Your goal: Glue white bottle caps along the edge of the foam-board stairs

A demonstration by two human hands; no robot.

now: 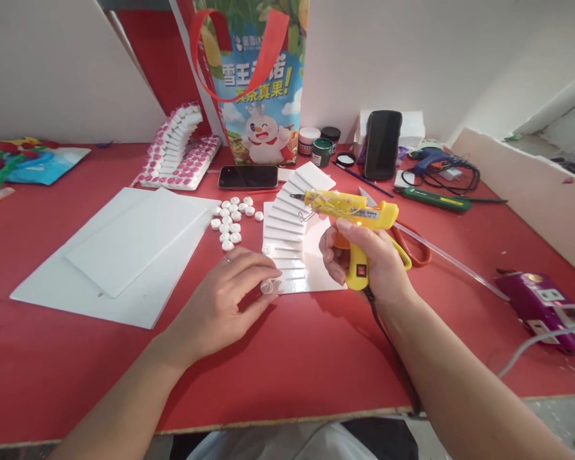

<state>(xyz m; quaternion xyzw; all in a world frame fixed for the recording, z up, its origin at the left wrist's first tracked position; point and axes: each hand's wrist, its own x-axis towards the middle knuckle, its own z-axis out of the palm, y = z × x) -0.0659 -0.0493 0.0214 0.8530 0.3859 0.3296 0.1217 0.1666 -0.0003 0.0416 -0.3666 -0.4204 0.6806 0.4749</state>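
In my right hand (368,255) is a yellow hot glue gun (347,207), its nozzle pointing left above a fan-shaped white foam staircase (286,223). A small orange light glows on the gun. My left hand (225,297) pinches a small white rosette (267,287) between thumb and fingertips at the staircase's near left corner. Another white rosette (268,250) sits farther up along the steps' left edge. The staircase stands on a white foam base (319,268). Several loose white rosettes (232,220) lie to its left.
White foam sheets (124,255) lie left. Behind stand a decorated staircase model (177,150), a gift bag (263,83), paint jars (322,152) and phones (248,177). Red-handled scissors (419,252), a clear glue stick (453,260), a green cutter (436,199) and a purple box (546,306) are right.
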